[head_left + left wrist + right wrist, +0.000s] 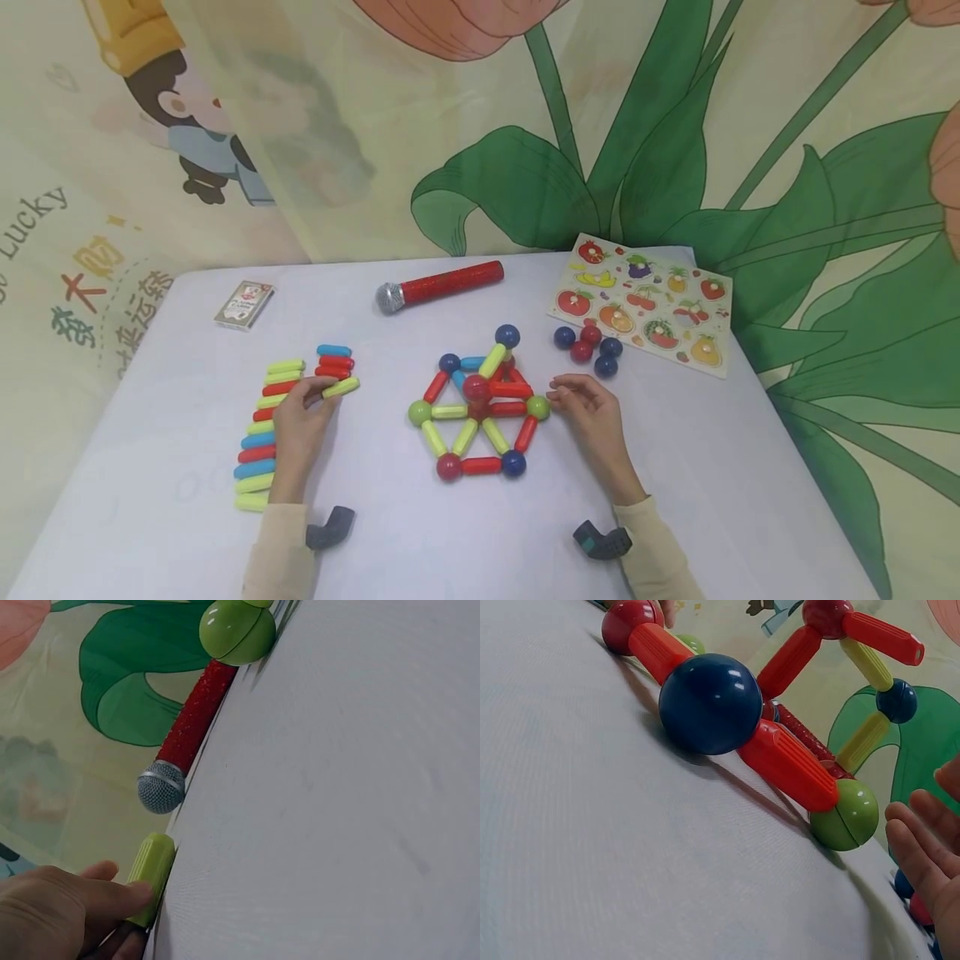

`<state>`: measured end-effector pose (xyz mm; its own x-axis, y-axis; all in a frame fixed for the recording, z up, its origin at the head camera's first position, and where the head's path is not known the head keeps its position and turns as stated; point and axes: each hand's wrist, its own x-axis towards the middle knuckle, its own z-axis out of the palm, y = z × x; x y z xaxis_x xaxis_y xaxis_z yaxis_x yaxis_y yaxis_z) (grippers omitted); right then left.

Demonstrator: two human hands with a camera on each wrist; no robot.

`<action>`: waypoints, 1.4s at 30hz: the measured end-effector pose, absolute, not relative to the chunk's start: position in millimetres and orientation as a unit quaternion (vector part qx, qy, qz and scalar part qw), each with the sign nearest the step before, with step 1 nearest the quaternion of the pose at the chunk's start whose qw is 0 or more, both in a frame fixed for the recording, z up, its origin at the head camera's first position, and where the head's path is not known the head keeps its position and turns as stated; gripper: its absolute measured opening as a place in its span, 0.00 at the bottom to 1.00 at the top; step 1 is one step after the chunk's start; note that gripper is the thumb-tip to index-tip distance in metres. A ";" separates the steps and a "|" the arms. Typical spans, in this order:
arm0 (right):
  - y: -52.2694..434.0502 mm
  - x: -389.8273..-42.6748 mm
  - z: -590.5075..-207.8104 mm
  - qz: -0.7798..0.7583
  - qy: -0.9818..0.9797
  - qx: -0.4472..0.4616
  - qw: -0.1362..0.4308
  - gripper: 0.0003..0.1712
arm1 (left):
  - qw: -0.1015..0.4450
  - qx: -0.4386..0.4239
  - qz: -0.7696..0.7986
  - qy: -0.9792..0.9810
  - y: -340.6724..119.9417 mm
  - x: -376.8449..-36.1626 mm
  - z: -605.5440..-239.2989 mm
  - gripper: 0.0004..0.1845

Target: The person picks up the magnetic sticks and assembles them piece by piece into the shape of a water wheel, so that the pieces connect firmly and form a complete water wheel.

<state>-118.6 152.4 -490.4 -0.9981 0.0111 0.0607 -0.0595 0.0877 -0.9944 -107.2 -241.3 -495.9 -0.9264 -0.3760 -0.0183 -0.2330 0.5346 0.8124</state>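
One lime rod you're pinching w/ your L hand, left of the ball-and-rod model, prob. end-held to free its tip, your loose, empty R hand hovering right of that model.

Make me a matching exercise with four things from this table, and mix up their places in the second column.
Things:
1. Yellow-green ridged plastic stick
2. Multicoloured ball-and-stick plastic structure
3. Red glittery cylindrical microphone with a silver mesh head
4. Flat pale fruit-picture board

Places:
A. Near the white-covered table's far edge, left of the board
B. Pinched in the left hand
C. At the far right, behind loose round red and blue balls
D. Between the left hand and the right hand

Pairs: 1-B, 2-D, 3-A, 4-C
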 end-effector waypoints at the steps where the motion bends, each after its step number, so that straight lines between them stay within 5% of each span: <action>1: 152.5 -118.8 -490.8 0.674 -0.738 0.016 0.027 0.12 | 0.080 0.175 -0.450 -0.872 -241.1 -106.9 -495.9 0.16; 8: 154.1 -118.4 -485.7 0.679 -0.733 0.013 0.044 0.12 | 0.099 0.168 -0.497 -0.846 -226.0 -104.5 -483.0 0.16; 15: 144.0 -111.3 -451.7 0.708 -0.692 0.082 0.117 0.12 | 0.169 -0.007 -0.606 -0.777 -171.5 -104.2 -435.2 0.15; 22: 119.9 -97.8 -421.8 0.708 -0.673 0.171 0.129 0.15 | 0.113 -0.148 -0.644 -0.743 -98.4 -96.1 -400.5 0.15; 29: 109.4 -92.5 -422.0 0.702 -0.672 0.189 0.143 0.17 | 0.096 -0.197 -0.625 -0.749 -58.8 -83.8 -373.7 0.14; 36: 137.0 -105.8 -434.9 0.538 -0.801 0.164 0.203 0.20 | 0.148 -0.154 -0.587 -0.781 -89.4 -96.1 -395.9 0.14; 42: 144.3 -107.6 -457.0 0.397 -0.893 0.169 0.129 0.27 | 0.132 -0.129 -0.564 -0.805 -112.9 -106.5 -431.5 0.15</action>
